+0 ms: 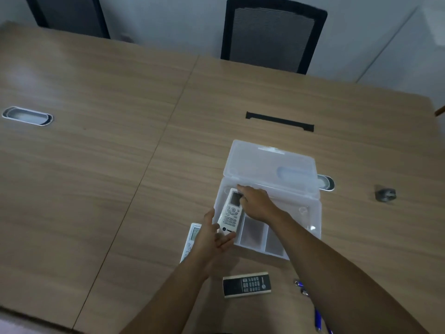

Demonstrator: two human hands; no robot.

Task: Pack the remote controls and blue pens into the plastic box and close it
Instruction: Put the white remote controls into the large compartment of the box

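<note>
A clear plastic box (310,213) lies open on the wooden table, its lid (269,162) folded back. A white remote (230,214) rests over the box's left end. My right hand (256,201) grips its top end and my left hand (214,237) cups its bottom end. A second white remote (191,239) lies left of the box, partly hidden by my left hand. A dark remote (246,284) lies in front of the box. Blue pens (317,319) lie at the lower right, mostly hidden under my right forearm.
A small grey object (385,194) sits to the right of the box. Cable grommets (27,116) and a black slot (279,121) are set into the table. A black mesh chair (272,32) stands behind the far edge.
</note>
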